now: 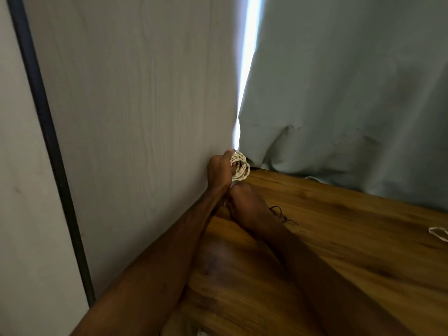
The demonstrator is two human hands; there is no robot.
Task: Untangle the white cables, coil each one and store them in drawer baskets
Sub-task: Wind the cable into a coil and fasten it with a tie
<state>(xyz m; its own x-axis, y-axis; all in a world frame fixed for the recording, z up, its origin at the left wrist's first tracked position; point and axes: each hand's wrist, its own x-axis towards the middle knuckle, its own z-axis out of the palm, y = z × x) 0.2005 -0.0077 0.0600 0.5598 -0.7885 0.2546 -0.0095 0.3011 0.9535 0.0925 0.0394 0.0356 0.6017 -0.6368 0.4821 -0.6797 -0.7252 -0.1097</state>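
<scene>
At the far left a plain pale wall (14,166) ends at a dark narrow upright strip (46,132), which slants across the view from the top left to the lower edge. Right of it stands a broad pale wood-grain panel (145,93). Along that panel's right edge a bright slit of light (246,69) runs down between it and a grey-green cloth curtain (339,81), which hangs in folds over the back of a brown wooden tabletop (339,238)

The left hand (219,172) reaches up along the foot of the panel, its fingers curled round a coiled white cable (241,169). This small round bundle of several turns sits in the corner where panel, curtain and tabletop meet. The fingers hide part of it, and whether it touches the wood cannot be told. Just below, touching the left hand, is the right hand (244,202), its back toward the camera; its fingers are hidden, so its grip cannot be told. Both hands are somewhat blurred

Just right of the right wrist a thin dark string (282,214) lies loose on the tabletop. At the far right edge a loop of white cable (438,232) lies on the wood, well apart from the hands and cut off by the edge of view
</scene>
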